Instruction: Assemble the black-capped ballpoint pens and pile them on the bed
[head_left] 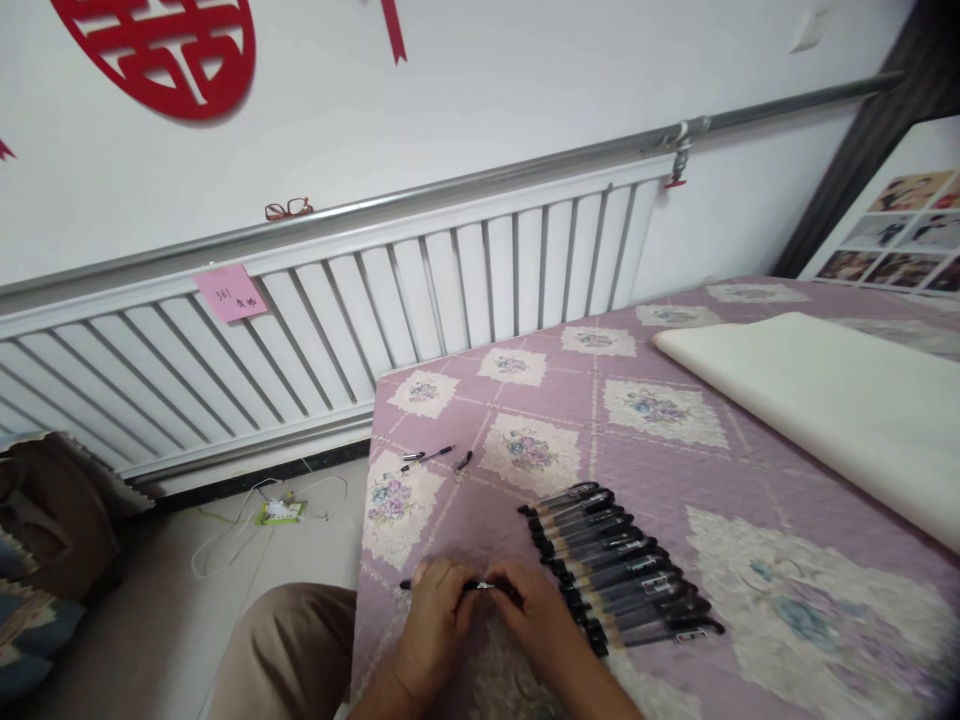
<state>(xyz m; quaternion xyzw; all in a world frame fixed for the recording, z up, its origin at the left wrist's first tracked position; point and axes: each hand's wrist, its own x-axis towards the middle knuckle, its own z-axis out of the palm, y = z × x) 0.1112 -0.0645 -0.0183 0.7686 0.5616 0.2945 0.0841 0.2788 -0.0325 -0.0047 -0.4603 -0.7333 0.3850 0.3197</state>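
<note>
Low at the bed's near edge, my left hand (439, 605) is closed around a black pen (406, 585), whose dark end sticks out to the left of the fingers. Close beside it, the fingers of my right hand (529, 605) pinch the pen's other end, where a small pale, shiny part shows between the two hands. Most of the pen's length is hidden by my fingers. Just right of my right hand lies a slanting row of capped black gel pens (622, 565). Farther up, a loose thin pen part (427, 458) and a black cap (463, 461) lie on the cover.
A purple flowered bedcover (465, 500) spreads under everything. At the right is a folded cream sheet (832, 400). A white radiator (450, 290) runs along the wall, with glasses (289, 208) above it and a pink note (231, 293). A power strip (281, 512) lies on the floor.
</note>
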